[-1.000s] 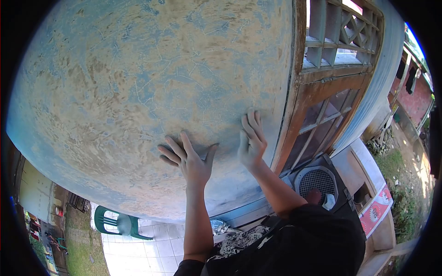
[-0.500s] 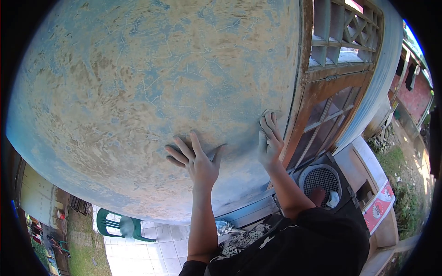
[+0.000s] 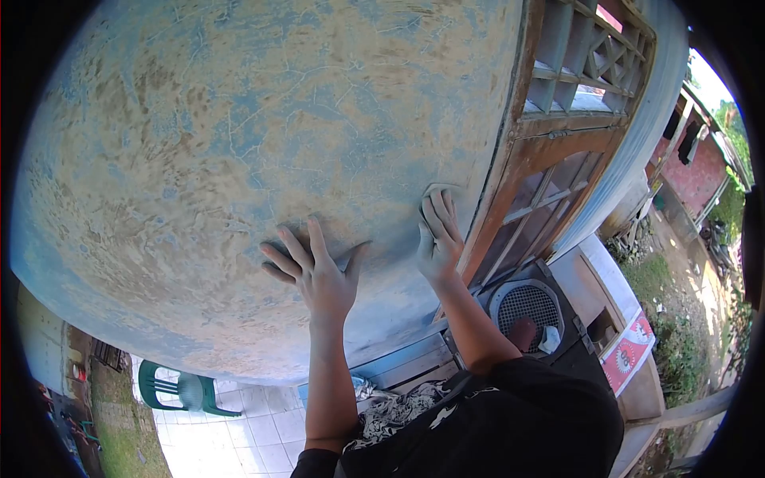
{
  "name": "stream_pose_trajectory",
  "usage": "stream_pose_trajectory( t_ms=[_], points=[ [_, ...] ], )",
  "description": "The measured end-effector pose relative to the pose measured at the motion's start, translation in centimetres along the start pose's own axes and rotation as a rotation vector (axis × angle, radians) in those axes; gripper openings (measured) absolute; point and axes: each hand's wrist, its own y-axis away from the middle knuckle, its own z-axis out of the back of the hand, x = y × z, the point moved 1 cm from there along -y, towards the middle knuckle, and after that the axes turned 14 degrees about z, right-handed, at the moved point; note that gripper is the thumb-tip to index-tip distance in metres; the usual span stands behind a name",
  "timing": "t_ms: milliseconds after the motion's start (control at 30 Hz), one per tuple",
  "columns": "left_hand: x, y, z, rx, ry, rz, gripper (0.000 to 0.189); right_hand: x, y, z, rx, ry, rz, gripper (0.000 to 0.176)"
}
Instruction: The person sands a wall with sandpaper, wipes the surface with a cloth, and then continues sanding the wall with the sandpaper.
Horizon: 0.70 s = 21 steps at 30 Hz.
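Observation:
A weathered wall (image 3: 319, 119) with worn blue and tan patches and fine cracks fills the middle of the view. My left hand (image 3: 323, 279) lies against it with the fingers spread and nothing in them. To its right, beside the wooden door frame, my right hand (image 3: 440, 239) has bent fingers pressed on a thin grey sheet that looks like sandpaper (image 3: 443, 187). Only the upper edge of this sheet shows; the fingers cover the rest. Pale dust coats both hands.
At right is a wooden door frame (image 3: 510, 171) with glass panes and a lattice above. Below it stands a black box with a round grille (image 3: 526, 309), a white crumpled piece (image 3: 549, 340) on it. A green chair (image 3: 191, 390) stands on white tiles (image 3: 255, 422) at lower left.
The view has swung slightly, so wall, door and hands all sit further left. Both hands stay at about the same places on the wall.

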Motion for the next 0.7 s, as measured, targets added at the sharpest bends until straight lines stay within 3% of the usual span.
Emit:
stream_pose_trajectory(
  t_ms=[100,233,433,600,633,700],
  points=[
    [0.0,-0.4,-0.3,-0.047,0.013,-0.053,0.113,3.3,-1.9,-2.1,-0.168,-0.051,-0.165,0.036],
    [0.2,0.0,-0.3,0.011,0.034,0.036,0.107,7.1,-9.6,-3.2,0.147,-0.22,0.046,0.045],
    [0.2,0.0,-0.1,0.022,0.039,0.049,0.109,4.4,-8.2,-1.2,0.243,-0.125,0.178,0.041],
    [0.6,0.2,-0.2,0.006,0.011,0.002,0.109,0.9,0.2,-0.1,0.085,0.018,0.031,0.038],
    [0.3,0.1,-0.4,0.006,0.033,0.01,0.109,1.5,-0.5,-0.2,0.095,0.033,0.046,0.038],
    [0.6,0.4,-0.3,0.019,0.029,0.049,0.108,4.8,-3.6,-1.7,-0.025,-0.054,-0.155,0.041]
  ],
)
